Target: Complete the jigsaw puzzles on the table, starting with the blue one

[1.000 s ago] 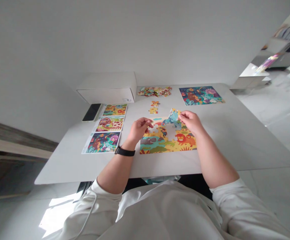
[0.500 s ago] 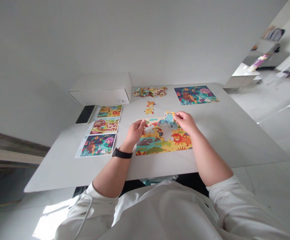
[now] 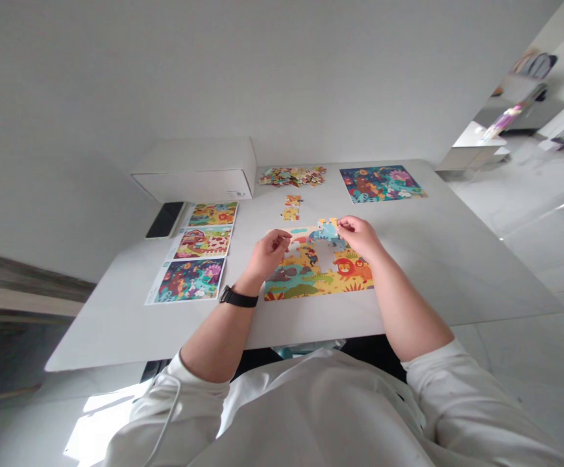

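Lying at the left of the surface (image 3: 437,266), a phone (image 3: 165,219) sits in front of a box (image 3: 191,186). Just beside it is a sheet (image 3: 204,241), flat, maybe so its three pictures are easy to see. The left hand (image 3: 268,255) is over the left side of the puzzle (image 3: 306,288), fingers curled; I can't tell if it pinches anything. The puzzle lies right in front of the person, likely so both hands can reach. Behind it are two loose bits (image 3: 291,213), then a pile (image 3: 291,177), perhaps out of the way. The right hand (image 3: 358,235) pinches a blue bit (image 3: 328,228) by its right edge, so most of it shows. Far right lies a dark picture (image 3: 381,184).
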A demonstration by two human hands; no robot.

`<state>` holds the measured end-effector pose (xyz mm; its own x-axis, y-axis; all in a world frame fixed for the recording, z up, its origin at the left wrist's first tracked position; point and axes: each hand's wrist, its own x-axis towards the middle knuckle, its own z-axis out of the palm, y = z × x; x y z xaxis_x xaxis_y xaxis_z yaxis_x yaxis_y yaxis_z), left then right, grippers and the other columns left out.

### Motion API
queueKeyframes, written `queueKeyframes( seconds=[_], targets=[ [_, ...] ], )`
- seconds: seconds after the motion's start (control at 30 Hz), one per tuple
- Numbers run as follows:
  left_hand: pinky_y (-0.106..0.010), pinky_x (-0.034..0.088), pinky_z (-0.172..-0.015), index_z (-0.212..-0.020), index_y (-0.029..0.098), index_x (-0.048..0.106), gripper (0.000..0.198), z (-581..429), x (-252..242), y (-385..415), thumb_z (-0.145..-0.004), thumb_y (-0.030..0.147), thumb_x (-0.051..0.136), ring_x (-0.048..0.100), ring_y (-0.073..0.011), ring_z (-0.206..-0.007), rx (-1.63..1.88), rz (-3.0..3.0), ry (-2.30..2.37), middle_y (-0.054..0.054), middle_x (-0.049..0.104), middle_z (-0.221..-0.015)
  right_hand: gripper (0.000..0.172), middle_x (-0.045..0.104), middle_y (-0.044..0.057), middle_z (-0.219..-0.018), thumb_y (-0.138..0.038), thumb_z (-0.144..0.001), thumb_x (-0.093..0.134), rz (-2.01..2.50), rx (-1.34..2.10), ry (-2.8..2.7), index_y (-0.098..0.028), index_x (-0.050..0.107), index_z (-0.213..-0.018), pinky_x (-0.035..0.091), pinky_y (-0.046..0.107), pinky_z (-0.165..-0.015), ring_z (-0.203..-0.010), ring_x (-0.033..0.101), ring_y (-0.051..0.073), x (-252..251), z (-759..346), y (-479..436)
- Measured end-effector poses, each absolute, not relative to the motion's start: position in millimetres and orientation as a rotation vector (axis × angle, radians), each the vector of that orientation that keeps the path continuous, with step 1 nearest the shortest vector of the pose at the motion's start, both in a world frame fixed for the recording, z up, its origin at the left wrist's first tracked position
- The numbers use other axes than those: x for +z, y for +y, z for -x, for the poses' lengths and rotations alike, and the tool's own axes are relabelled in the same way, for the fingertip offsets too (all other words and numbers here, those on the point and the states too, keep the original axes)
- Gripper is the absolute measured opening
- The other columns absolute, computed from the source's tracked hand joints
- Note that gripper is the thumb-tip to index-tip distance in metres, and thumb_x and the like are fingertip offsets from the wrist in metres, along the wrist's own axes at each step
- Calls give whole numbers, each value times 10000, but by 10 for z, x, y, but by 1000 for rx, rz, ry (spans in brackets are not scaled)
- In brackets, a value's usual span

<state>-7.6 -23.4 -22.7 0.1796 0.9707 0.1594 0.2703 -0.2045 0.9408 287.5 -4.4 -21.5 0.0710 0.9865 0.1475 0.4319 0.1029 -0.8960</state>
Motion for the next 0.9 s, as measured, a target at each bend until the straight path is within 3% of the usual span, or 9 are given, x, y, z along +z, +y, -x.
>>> queueKeyframes(
  seconds=[0.27,0.33,0.43,0.6,0.7,0.83,0.9],
  targets=[
    [-249,514,-676,-1177,195,757,477,15,-191,-284,-907,587,735,658,-151,-766,978,-1761,1088,-62,737,-929,331,789,61,-1013,-502,-920,697,1211,996,-1783,-260,808,-1116,545,349,-797,-827,673,210,-130,-2520,-273],
    [-246,501,-653,-1178,199,767,495,-9,-189,-296,-887,599,751,646,-146,-733,906,-1780,1052,-49,730,-889,359,769,38,-961,-479,-929,700,1175,1062,-1829,-275,789,-1210,529,323,-747,-764,651,185,-156,-2415,-319],
    [-243,469,-611,-1036,198,779,402,-29,-226,-299,-875,566,766,597,-130,-662,834,-1812,1055,-20,697,-777,400,746,21,-939,-482,-930,712,1154,1090,-1816,-280,758,-1272,520,305,-721,-739,642,172,-187,-2339,-340],
    [-246,497,-586,-916,192,667,428,-22,-282,-266,-816,580,818,655,-144,-665,923,-1573,1053,-28,716,-769,405,767,51,-1007,-529,-975,663,1181,1067,-1713,-269,721,-1280,565,342,-829,-870,707,213,-177,-2419,-298],
    [-254,539,-611,-912,196,613,464,-14,-266,-248,-805,591,831,702,-156,-673,934,-1445,1057,-26,725,-756,384,772,54,-1015,-511,-928,725,1178,1124,-1721,-264,721,-1221,576,348,-838,-904,719,224,-184,-2440,-288],
    [-257,564,-619,-924,205,597,347,-33,-249,-252,-878,497,778,734,-165,-677,890,-1399,1084,-17,737,-731,284,768,49,-969,-457,-863,779,1186,1093,-1718,-246,709,-1040,576,355,-845,-879,716,222,-212,-2403,-284],
    [-260,570,-626,-929,209,596,281,-50,-251,-262,-897,440,752,745,-167,-700,860,-1410,1062,-29,768,-780,304,755,36,-918,-453,-849,780,1206,1061,-1648,-247,692,-1054,573,355,-844,-861,715,220,-220,-2423,-255]
  ],
)
